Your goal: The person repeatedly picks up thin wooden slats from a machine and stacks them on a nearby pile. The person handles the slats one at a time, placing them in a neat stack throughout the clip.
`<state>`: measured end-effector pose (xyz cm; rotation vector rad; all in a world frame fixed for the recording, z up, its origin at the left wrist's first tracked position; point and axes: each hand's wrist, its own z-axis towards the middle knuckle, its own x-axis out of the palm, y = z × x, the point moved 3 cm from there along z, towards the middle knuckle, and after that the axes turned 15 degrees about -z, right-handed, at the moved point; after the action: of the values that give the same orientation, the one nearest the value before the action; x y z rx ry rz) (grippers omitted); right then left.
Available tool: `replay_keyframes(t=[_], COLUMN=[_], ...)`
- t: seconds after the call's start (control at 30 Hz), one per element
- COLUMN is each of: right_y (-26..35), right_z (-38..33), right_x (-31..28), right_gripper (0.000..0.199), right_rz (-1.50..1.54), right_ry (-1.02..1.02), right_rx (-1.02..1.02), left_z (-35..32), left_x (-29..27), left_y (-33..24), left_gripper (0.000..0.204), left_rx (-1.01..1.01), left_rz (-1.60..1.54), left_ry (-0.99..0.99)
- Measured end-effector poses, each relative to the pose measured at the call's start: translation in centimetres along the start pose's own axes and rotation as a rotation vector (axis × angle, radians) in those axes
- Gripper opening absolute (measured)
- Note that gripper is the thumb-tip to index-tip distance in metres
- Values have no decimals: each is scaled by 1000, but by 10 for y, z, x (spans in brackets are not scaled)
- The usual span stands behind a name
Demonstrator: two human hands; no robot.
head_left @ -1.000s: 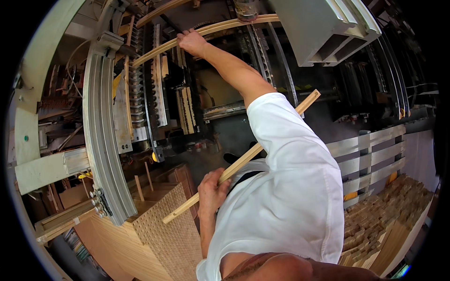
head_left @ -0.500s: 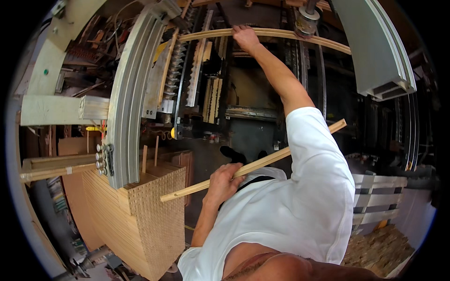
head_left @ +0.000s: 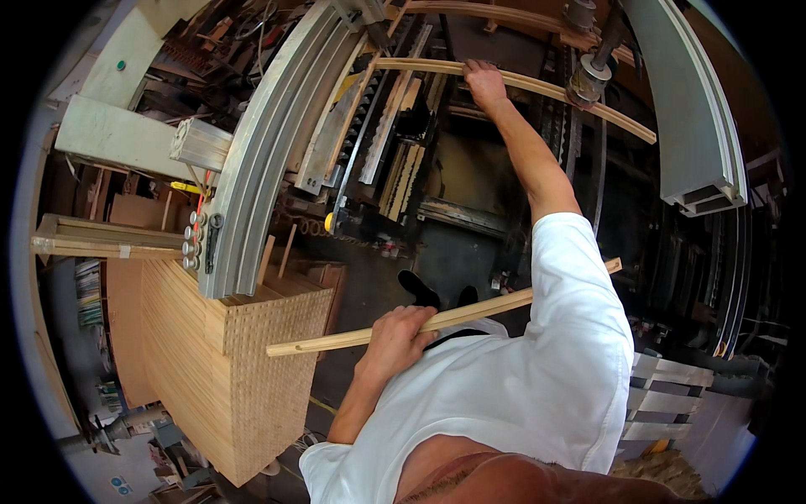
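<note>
Two hands busy | left hand (head_left: pixel 401 336) clenches long pale wooden strip (head_left: pixel 437 322) | right hand (head_left: pixel 484 81) grips curved wooden slat (head_left: pixel 537 84) overhead | risk: strip's free end may snag stacked plywood block (head_left: pixel 252 370)

To your left stood a tall stack of thin wooden slats (head_left: pixel 243 370), a curved grey aluminium rail (head_left: pixel 260 160) rising just above it. Another grey rail (head_left: pixel 697 126) arched at your right, pale blocks (head_left: pixel 672 403) below.
</note>
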<state>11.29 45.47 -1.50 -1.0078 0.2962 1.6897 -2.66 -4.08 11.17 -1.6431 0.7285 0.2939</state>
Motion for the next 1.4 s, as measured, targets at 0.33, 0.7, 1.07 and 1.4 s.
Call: replay_keyframes(t=[0.33,0.7,1.07,1.4], right_y=[-4,84,352,457], right_z=[4,-37,-160,-215], right_x=[-17,-157,-366,-465], right_gripper=[25,31,25,29], right_rz=[41,795,1346,1226], right_ry=[224,-38,412,483], right_rx=[28,88,-439,-454], left_z=[-115,-434,-487,-315], left_x=[-90,-166,-309,-481], left_y=[-6,20,180,356], left_gripper=[36,36,36,56], left_rx=[-254,-528,-422,-793], left_rz=[-60,-415,-302,-73], left_ry=[-256,-1114,-1421,-1305])
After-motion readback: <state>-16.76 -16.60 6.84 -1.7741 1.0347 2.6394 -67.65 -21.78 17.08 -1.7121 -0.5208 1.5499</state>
